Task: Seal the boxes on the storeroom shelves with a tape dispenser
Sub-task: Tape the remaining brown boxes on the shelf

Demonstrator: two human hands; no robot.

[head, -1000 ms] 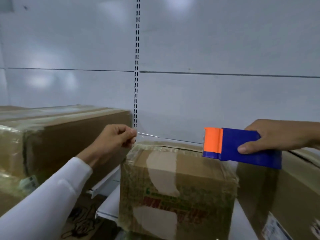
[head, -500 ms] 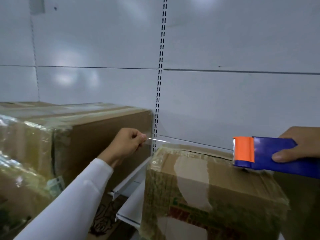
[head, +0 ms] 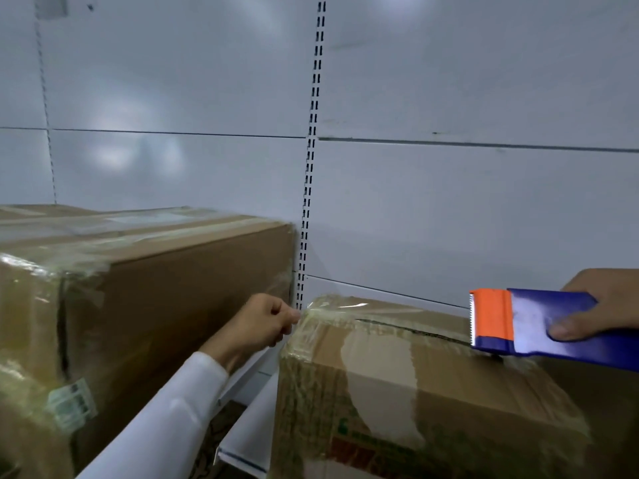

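Clear tape stretches over the shelved box, its end pinched in the left hand; the right hand grips the dispenser. Keeping it taut and centred on the seam should seal cleanly.

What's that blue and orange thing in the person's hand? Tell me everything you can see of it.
It is a tape dispenser, seemingly plastic: a flat blue body with an orange front section that ends in a pale, toothed cutting edge. The right hand grips its rear, thumb pressed on the blue side. It lies roughly level, teeth pointing left, its underside resting near the right end of the small box's top, beside the dark seam. Its rear runs out of the picture. No roll of tape shows on it from here.
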